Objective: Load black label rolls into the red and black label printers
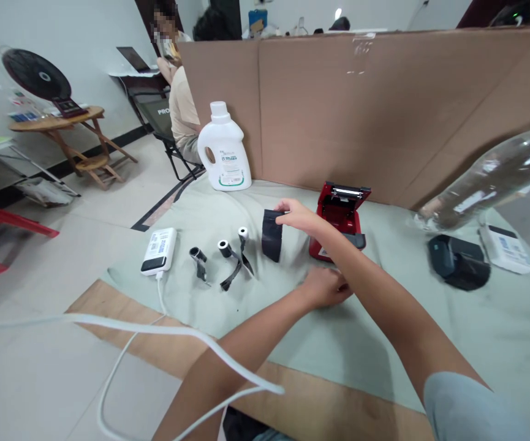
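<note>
My right hand (296, 215) reaches across to the left, its fingers pinching the top edge of a curved black strip (272, 237) that hangs down to the cloth. Under my right forearm, my left hand (325, 288) is curled closed just in front of a small red printer-like device (329, 213). What its fingers hold, if anything, is hidden. The red device stands with its lid raised and its inside showing. To the left of the strip are several small paper rolls, a dark one (195, 253) and two whitish ones (224, 248), with dark tails unrolled.
A white power bank (160, 248) with a white cable lies at left. Behind it stands a white detergent bottle (226, 153). Cardboard (310, 110) walls the back. At right are a black device (458, 262), another white power bank (507, 247) and clear plastic wrap (485, 177).
</note>
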Tool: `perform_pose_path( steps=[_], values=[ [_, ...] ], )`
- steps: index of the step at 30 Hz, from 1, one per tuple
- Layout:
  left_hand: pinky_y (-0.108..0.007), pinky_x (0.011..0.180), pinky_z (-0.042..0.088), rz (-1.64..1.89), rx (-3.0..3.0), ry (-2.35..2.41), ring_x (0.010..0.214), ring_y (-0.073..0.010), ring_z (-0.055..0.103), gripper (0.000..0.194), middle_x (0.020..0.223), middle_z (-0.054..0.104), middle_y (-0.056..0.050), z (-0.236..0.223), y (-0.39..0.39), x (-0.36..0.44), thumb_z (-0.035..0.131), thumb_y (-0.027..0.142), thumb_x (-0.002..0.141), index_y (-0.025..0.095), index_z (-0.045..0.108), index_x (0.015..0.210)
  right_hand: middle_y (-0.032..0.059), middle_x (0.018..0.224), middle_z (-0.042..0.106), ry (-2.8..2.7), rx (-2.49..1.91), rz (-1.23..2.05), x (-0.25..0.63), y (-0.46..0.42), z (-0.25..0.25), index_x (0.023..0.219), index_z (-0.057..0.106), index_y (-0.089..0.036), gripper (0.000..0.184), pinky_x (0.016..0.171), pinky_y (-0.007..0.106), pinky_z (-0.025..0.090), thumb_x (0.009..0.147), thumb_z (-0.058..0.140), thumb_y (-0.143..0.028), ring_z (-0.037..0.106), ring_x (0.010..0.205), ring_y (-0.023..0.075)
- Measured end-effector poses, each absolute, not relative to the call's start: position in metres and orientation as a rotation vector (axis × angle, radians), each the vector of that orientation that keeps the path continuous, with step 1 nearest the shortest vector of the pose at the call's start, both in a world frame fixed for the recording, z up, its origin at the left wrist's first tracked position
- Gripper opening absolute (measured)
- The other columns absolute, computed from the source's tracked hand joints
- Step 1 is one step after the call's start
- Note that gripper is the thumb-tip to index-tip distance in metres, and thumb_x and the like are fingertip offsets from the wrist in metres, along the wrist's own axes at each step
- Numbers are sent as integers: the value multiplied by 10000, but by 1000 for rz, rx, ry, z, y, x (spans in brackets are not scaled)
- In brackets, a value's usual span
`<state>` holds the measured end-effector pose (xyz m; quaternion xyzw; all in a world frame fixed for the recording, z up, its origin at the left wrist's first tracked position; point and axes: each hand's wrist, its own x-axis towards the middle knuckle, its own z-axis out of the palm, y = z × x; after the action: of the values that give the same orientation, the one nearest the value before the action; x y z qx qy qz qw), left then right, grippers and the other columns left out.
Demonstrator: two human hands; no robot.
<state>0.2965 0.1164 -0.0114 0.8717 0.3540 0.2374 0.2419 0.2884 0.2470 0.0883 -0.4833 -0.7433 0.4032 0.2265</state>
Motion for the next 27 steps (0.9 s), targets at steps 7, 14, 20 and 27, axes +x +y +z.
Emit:
perform_pose_path(
  steps=[7, 14, 20, 27],
  values=[
    [-303, 554, 283, 732, 2443, 1058, 633, -174, 591, 267, 713, 689, -48, -13, 111, 294, 589, 325, 934, 192, 654, 712, -9, 781, 611, -1401, -782, 1710, 384, 199, 121, 885, 592, -233, 285, 612, 273, 447, 689, 794, -284, 569, 708, 152],
    [-273, 565, 328, 1219, 2313, 1055, 535, -116, 470, 355, 568, 524, 16, -20, 111, 292, 550, 303, 962, 201, 504, 625, 52, 1001, 755, -1629, -1065, 1306, 484, 189, 119, 1064, 711, -243, 369, 791, 369, 526, 710, 811, -286, 687, 910, 247],
    [-255, 637, 458, 1756, 2103, 1209, 743, -160, 591, 137, 794, 577, -26, -15, 119, 285, 654, 299, 927, 203, 568, 882, 91, 1107, 767, -2116, -1571, 502, 472, 218, 89, 1084, 733, -196, 321, 898, 393, 499, 782, 639, -143, 678, 1023, 289],
    [-393, 958, 500, 1679, 2454, 1332, 1111, -254, 594, 437, 1318, 641, -139, -2, 141, 270, 636, 143, 914, 222, 634, 1344, 121, 1151, 750, -2277, -1947, 300, 439, 235, 94, 1099, 713, -210, 321, 958, 445, 414, 796, 646, -127, 602, 1165, 359]
  ],
)
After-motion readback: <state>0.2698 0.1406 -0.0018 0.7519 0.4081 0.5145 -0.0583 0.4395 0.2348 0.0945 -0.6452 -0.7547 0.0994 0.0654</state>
